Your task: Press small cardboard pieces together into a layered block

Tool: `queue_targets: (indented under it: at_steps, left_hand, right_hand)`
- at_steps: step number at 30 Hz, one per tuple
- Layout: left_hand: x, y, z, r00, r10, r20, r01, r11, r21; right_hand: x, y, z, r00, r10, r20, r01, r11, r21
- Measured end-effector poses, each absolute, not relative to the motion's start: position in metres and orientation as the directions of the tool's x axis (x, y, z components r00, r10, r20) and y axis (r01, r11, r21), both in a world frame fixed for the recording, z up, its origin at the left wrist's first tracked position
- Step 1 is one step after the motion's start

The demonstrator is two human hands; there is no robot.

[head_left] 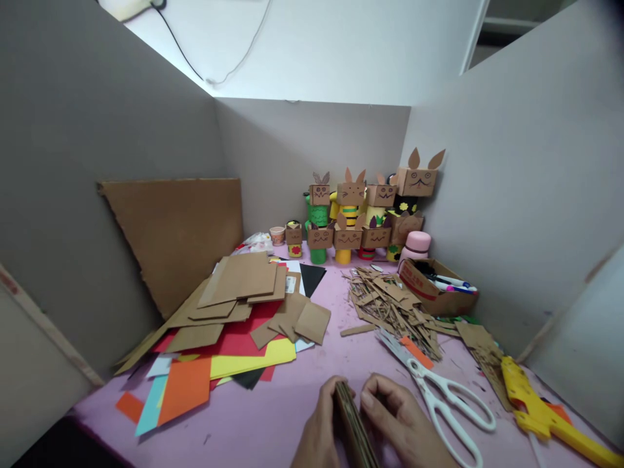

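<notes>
At the bottom middle, a stack of brown cardboard pieces (pixel 355 426) stands on edge, its layered edges turned up towards me. My left hand (pixel 319 426) grips it from the left side. Close by on the right is my right hand (pixel 397 419), with curled fingers and the thumb against the index finger. Whether anything is in that pinch is hidden. White-handled scissors (pixel 429 383) lie just right of my right hand, beside an orange paper strip (pixel 416 351).
Cardboard sheets (pixel 244 279) and coloured paper (pixel 188 390) pile up at left. Cardboard scraps (pixel 390 299), a box of pens (pixel 429 289) and a yellow glue gun (pixel 536 409) lie right. Cardboard animal figures (pixel 348 237) stand behind, near a pink bottle (pixel 416 244). Grey panels (pixel 312 136) enclose the table.
</notes>
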State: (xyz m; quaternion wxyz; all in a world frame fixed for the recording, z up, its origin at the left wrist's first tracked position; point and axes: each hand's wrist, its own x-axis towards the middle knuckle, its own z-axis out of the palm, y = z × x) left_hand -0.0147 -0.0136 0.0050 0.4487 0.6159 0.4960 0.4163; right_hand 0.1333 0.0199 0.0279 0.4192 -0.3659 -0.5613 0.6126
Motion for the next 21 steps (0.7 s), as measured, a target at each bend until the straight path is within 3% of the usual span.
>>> queue_targets:
  at_steps: [3, 6, 12, 21]
  left_hand:
    - [-0.0171, -0.0149, 0.0041, 0.12, 0.988, 0.095, 0.208, -0.118, 0.971]
    - [-0.0155, -0.0137, 0.0043, 0.104, 0.991, 0.078, 0.293, -0.106, 0.95]
    - [-0.0103, -0.0113, 0.0097, 0.13, 0.991, 0.043, 0.329, -0.084, 0.941]
    - [-0.009, -0.0115, 0.0101, 0.17, 0.986, 0.007, 0.293, -0.057, 0.954]
  right_hand:
    - [0.1351, 0.0234, 0.026, -0.374, 0.927, 0.027, -0.065, 0.002, -0.998]
    - [0.136, 0.0265, 0.0237, -0.387, 0.922, 0.001, -0.076, -0.031, -0.997]
    - [0.1335, 0.0229, 0.0242, -0.329, 0.943, 0.044, -0.182, -0.018, -0.983]
    - [0.1314, 0.0212, 0.0211, -0.562, 0.826, -0.038, -0.216, -0.191, -0.957]
